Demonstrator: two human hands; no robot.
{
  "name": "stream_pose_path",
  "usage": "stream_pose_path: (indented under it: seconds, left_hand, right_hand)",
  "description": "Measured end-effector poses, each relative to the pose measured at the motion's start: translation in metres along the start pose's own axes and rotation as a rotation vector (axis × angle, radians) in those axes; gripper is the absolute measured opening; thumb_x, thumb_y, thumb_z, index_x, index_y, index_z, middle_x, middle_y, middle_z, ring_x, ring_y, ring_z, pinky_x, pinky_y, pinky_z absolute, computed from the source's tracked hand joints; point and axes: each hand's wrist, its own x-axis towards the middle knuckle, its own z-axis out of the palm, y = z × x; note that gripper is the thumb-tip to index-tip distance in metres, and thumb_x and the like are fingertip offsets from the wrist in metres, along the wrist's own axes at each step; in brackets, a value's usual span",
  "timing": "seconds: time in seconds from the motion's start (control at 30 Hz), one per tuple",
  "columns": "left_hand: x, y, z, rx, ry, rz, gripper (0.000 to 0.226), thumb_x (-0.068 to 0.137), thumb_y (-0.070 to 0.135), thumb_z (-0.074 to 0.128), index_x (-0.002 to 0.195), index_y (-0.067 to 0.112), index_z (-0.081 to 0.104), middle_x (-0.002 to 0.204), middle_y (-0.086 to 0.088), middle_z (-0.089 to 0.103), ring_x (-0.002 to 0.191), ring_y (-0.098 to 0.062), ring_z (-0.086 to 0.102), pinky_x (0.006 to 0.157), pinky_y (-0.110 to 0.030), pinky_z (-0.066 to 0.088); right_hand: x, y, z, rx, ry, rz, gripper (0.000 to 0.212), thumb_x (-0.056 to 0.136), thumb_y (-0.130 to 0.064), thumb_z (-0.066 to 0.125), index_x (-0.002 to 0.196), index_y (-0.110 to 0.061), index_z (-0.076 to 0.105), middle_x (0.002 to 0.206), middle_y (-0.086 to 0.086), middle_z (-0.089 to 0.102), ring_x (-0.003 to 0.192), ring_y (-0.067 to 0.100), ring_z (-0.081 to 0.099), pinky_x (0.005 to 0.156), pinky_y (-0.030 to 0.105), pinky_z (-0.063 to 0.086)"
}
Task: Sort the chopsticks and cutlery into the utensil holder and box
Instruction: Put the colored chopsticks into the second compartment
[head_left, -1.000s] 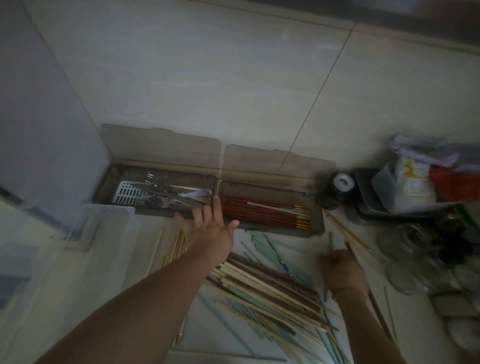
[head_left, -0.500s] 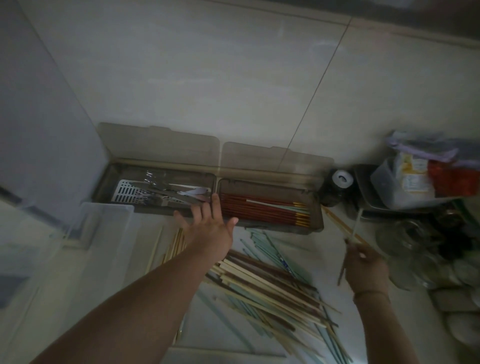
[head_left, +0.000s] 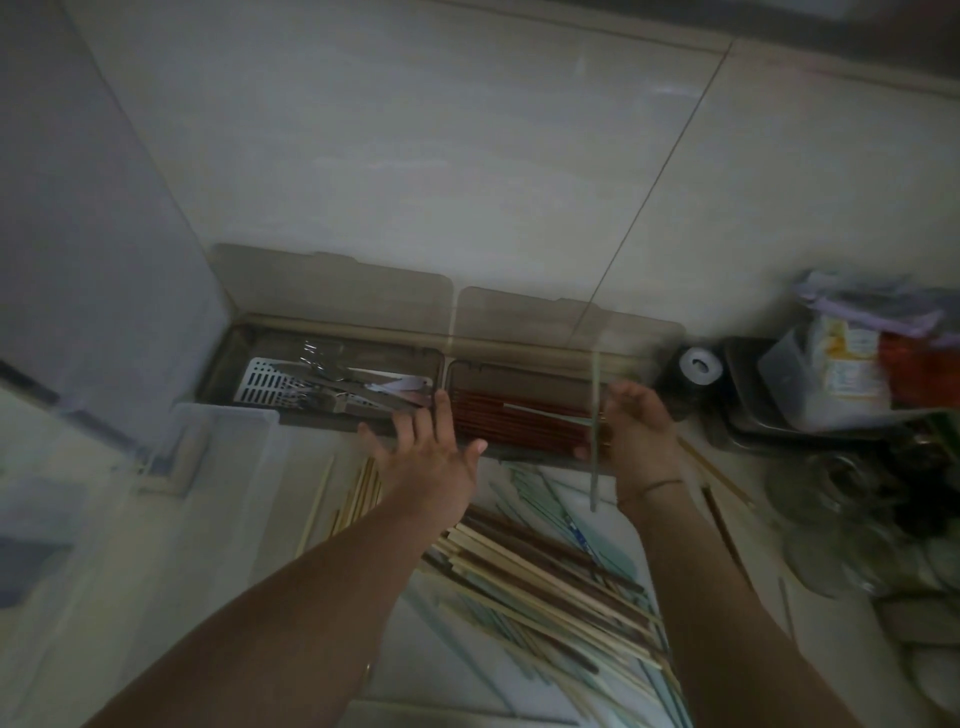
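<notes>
The left hand is lying flat with fingers spread on the front rim of the two-compartment utensil box by the wall, while the right hand is pinching a pale green chopstick in its grip, upright over the red chopsticks in the right compartment.

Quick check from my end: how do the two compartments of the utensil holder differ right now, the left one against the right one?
The left compartment holds metal cutlery on a white slotted insert; the right compartment holds red-brown chopsticks lying lengthwise. The left hand rests flat with straight fingers on the left compartment's front edge; the right hand holds a pale green chopstick upright over the right one's end. Both have their translucent lids flipped up against the wall.
</notes>
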Motion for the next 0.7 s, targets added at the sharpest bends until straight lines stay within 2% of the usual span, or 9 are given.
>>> stream_pose_path:
  seconds: [0.1,0.17,0.2,0.27,0.33,0.37,0.43,0.57,0.7]
  left_hand:
    - [0.000,0.000,0.001,-0.009,-0.002,-0.005,0.072,0.098,0.058,0.006,0.152,0.015,-0.013,0.151,-0.011,0.024,0.139,-0.033,0.015,0.108,-0.071,0.002]
    - [0.000,-0.001,0.001,-0.016,-0.008,-0.004,0.072,0.097,0.058,0.006,0.152,0.016,-0.014,0.151,-0.011,0.023,0.139,-0.033,0.014,0.108,-0.071,0.002]
    - [0.001,-0.002,0.001,-0.023,-0.015,-0.005,0.072,0.097,0.058,0.006,0.152,0.016,-0.014,0.151,-0.011,0.023,0.139,-0.033,0.014,0.108,-0.071,0.002]
    - [0.001,-0.002,0.001,-0.038,-0.019,-0.002,0.072,0.098,0.058,0.007,0.152,0.016,-0.014,0.151,-0.011,0.022,0.139,-0.033,0.013,0.108,-0.071,0.001]
    - [0.001,-0.001,0.002,-0.045,-0.007,0.006,0.073,0.098,0.058,0.008,0.152,0.015,-0.014,0.150,-0.011,0.023,0.139,-0.033,0.014,0.108,-0.071,0.001]
    - [0.001,-0.001,0.002,-0.042,-0.003,0.009,0.073,0.098,0.058,0.007,0.152,0.015,-0.014,0.150,-0.011,0.023,0.139,-0.033,0.014,0.108,-0.071,0.001]
    - [0.000,-0.002,0.002,-0.035,0.000,0.011,0.073,0.097,0.058,0.006,0.152,0.014,-0.014,0.150,-0.012,0.023,0.139,-0.033,0.014,0.108,-0.072,0.002]
    - [0.000,-0.002,-0.001,-0.026,-0.011,0.019,0.073,0.097,0.058,0.006,0.152,0.015,-0.014,0.151,-0.012,0.022,0.139,-0.034,0.014,0.108,-0.072,0.003]
    - [0.000,-0.003,-0.001,-0.027,-0.026,0.015,0.072,0.097,0.058,0.005,0.152,0.015,-0.014,0.152,-0.013,0.022,0.140,-0.035,0.014,0.108,-0.072,0.003]
  right_hand:
    - [0.004,0.009,0.025,0.103,-0.039,0.307,0.015,0.096,-0.012,0.045,0.100,-0.016,0.059,0.073,0.006,0.062,0.050,0.018,0.053,0.044,0.026,0.045]
    - [0.006,0.010,0.037,0.047,-0.070,0.332,0.021,0.098,-0.022,0.042,0.098,-0.014,0.061,0.065,0.003,0.057,0.040,0.013,0.041,0.038,0.017,0.030]
    - [0.005,0.008,0.040,0.011,-0.083,0.278,0.026,0.100,-0.026,0.040,0.093,-0.013,0.062,0.063,0.002,0.056,0.039,0.012,0.038,0.037,0.017,0.026]
    - [0.008,0.006,0.040,-0.240,-0.068,-0.023,0.038,0.102,-0.030,0.036,0.081,-0.012,0.061,0.062,0.002,0.055,0.046,0.015,0.042,0.041,0.019,0.029]
    - [0.016,0.004,0.034,-0.710,-0.054,-0.373,0.038,0.102,-0.031,0.036,0.082,-0.011,0.062,0.070,0.005,0.060,0.060,0.020,0.050,0.051,0.026,0.032]
    - [0.022,0.005,0.032,-0.902,-0.057,-0.460,0.035,0.101,-0.032,0.038,0.089,-0.011,0.063,0.078,0.008,0.063,0.068,0.024,0.054,0.056,0.028,0.032]
    - [0.038,0.015,0.026,-1.101,-0.115,-0.486,0.029,0.100,-0.030,0.041,0.101,-0.011,0.064,0.092,0.015,0.066,0.083,0.031,0.060,0.064,0.029,0.036]
    - [0.060,0.038,0.019,-1.142,-0.317,-0.474,0.019,0.096,-0.020,0.051,0.098,-0.009,0.067,0.100,0.014,0.066,0.093,0.030,0.060,0.074,0.025,0.038]
    - [0.061,0.033,0.019,-1.086,-0.269,-0.514,0.018,0.095,-0.018,0.054,0.102,-0.009,0.068,0.102,0.011,0.067,0.092,0.025,0.060,0.078,0.021,0.038]
